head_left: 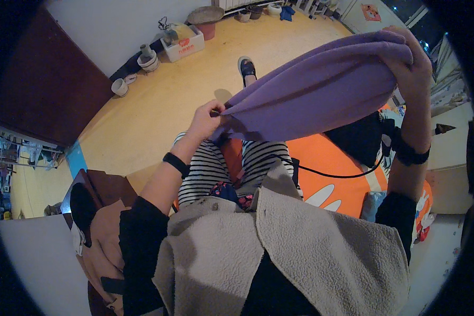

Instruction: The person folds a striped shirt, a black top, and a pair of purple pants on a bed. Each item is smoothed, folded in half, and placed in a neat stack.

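A soft purple cloth item [308, 94], possibly a garment, stretches between my two hands above my knees. My left hand [207, 120] pinches its lower left corner between thumb and fingers. Higher up at the far right, my right hand [412, 67] grips the other end, where the fabric is folded double. Creases run lengthwise along the cloth, and part of its edge hangs over my striped trousers [205, 170]. Some of my right fingers are hidden behind the fabric.
I sit on an orange cover [312, 158] with a dark cushion-like thing [359, 136] and a black cable [335, 175] to the right. Flowerpots [148, 61] and a white box [183, 45] line the wall ahead. A brown door [43, 79] stands at left.
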A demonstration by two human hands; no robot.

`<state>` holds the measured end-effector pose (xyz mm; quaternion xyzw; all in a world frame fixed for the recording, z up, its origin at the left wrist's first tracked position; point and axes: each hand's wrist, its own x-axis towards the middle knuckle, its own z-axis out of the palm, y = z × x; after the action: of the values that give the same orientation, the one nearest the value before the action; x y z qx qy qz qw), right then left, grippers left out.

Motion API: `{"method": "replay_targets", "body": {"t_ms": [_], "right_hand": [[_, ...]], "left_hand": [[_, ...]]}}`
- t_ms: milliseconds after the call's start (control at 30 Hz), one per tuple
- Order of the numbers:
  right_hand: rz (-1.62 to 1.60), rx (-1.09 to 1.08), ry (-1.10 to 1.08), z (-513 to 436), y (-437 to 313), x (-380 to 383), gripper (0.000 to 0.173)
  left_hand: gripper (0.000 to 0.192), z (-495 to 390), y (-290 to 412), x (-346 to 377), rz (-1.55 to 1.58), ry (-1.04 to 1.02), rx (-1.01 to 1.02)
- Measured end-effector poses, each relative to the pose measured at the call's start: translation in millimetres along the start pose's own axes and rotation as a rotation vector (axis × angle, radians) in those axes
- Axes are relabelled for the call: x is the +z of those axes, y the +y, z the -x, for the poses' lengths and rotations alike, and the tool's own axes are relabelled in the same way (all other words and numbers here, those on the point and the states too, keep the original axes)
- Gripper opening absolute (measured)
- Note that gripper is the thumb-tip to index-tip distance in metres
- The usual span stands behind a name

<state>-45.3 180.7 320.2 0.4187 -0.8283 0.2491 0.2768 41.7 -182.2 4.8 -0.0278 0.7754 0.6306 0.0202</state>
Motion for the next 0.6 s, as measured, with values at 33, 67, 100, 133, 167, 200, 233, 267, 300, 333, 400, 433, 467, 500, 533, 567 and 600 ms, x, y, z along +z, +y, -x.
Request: {"method": "replay_targets", "body": {"t_ms": [33,67,100,133,167,200,233,267,300,333,400,433,467,500,533,567,600], "right_hand": [[-0.051,-0.044,0.01,2.8,-2.1,-0.2,0.032],[-0.111,-0.055,0.009,5.2,-3.6,-0.6,0.032],[-0.099,-0.091,0.019,7.1,-4.4,-1.3,0.033],[-0.092,-0.095,0.019,9.0,-4.6,-2.8,0.036],[-0.064,-0.025,0.009,10.7,-3.8,-4.3,0.038],[-0.084,-0.074,0.01,12.3,-2.8,-6.8,0.036],[-0.08,-0.051,0.003,13.2,-1.3,-9.9,0.033],[-0.076,-0.027,-0.004,13.7,0.5,-11.7,0.031],[-0.039,-0.032,0.008,13.0,2.2,-13.3,0.032],[-0.002,-0.036,0.021,11.6,4.0,-13.1,0.033],[0.036,0.077,0.088,7.3,5.8,-11.3,0.034],[0.036,0.192,0.141,4.7,6.5,-8.0,0.035],[0.035,0.306,0.195,3.9,5.7,-8.0,0.036],[-0.015,0.198,0.194,3.6,5.2,-7.7,0.031],[-0.067,0.088,0.192,3.4,5.7,-8.8,0.026],[-0.119,-0.024,0.192,3.2,6.9,-14.4,0.021],[-0.058,0.094,0.326,5.4,9.4,-17.5,0.022]], "left_hand": [[0.016,-3.7,-1.2,-4.5,-0.01,0.021,0.099],[0.015,-7.2,-2.0,-7.4,-0.015,0.04,0.188],[0.015,-9.8,-3.0,-8.8,-0.029,0.068,0.25],[0.014,-13.0,-4.2,-6.9,-0.153,0.114,0.404],[0.014,-16.0,-5.9,-4.1,-0.138,0.105,0.439],[0.015,-20.3,-7.9,-1.0,-0.122,0.093,0.476],[0.016,-24.9,-10.6,1.8,-0.106,0.081,0.514],[0.016,-28.7,-14.0,3.1,-0.095,0.051,0.412],[0.017,-32.8,-17.2,2.4,-0.086,0.021,0.31],[0.017,-37.0,-19.5,-0.4,-0.083,0.001,0.183],[0.016,-46.3,-17.6,-14.4,-0.043,0.127,0.204],[0.015,-49.8,-13.2,-23.1,-0.022,0.189,0.167],[0.016,-55.8,-3.9,-37.1,-0.029,0.267,0.187],[0.017,-62.3,10.0,-54.4,-0.017,0.339,0.163],[0.018,-68.9,28.8,-73.9,-0.039,0.398,0.309],[0.019,-71.9,48.8,-90.4,-0.042,0.47,0.381],[0.018,-71.1,68.3,-103.1,-0.01,0.52,0.533]]}}
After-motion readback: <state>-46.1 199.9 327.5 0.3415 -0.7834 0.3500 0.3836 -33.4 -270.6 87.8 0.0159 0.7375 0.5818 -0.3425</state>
